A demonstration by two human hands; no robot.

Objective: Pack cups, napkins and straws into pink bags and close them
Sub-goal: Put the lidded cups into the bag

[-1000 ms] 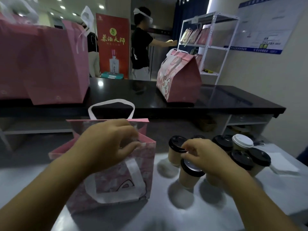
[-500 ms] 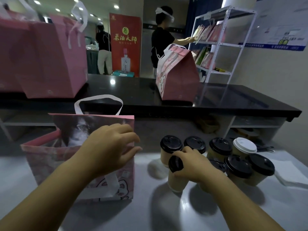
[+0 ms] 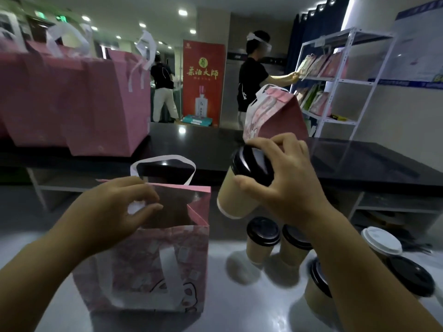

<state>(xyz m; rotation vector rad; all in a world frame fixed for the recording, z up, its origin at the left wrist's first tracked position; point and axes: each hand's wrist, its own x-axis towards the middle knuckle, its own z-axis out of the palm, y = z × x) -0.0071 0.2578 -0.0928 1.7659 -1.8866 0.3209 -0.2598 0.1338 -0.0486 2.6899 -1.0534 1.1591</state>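
The left hand [image 3: 119, 209] pinches the near rim of the open pink bag [image 3: 148, 267], something white caught between thumb and fingers, probably the near handle. This grip seems meant to steady the bag on the surface [image 3: 227, 315] and hold its mouth wide. Just beyond its fingertips the far handle loop [image 3: 163, 161] stands up over the opening. To the right, the right hand [image 3: 287, 188] grips a cup [image 3: 237, 195] by its black lid, fingers curled round the rim. The cup hangs in the air, tilted, its base pointing down toward the bag's mouth, likely for a drop straight in. The bag's right wall lies between cup and opening, and the left hand covers part of the mouth. Below the right wrist stand more black-lidded cups [image 3: 262, 238], with a white-lidded cup [image 3: 381, 243] right of the forearm. Beyond both hands, closed pink bags [image 3: 79, 104] sit on a black counter [image 3: 359, 159]. I see no napkins or straws.
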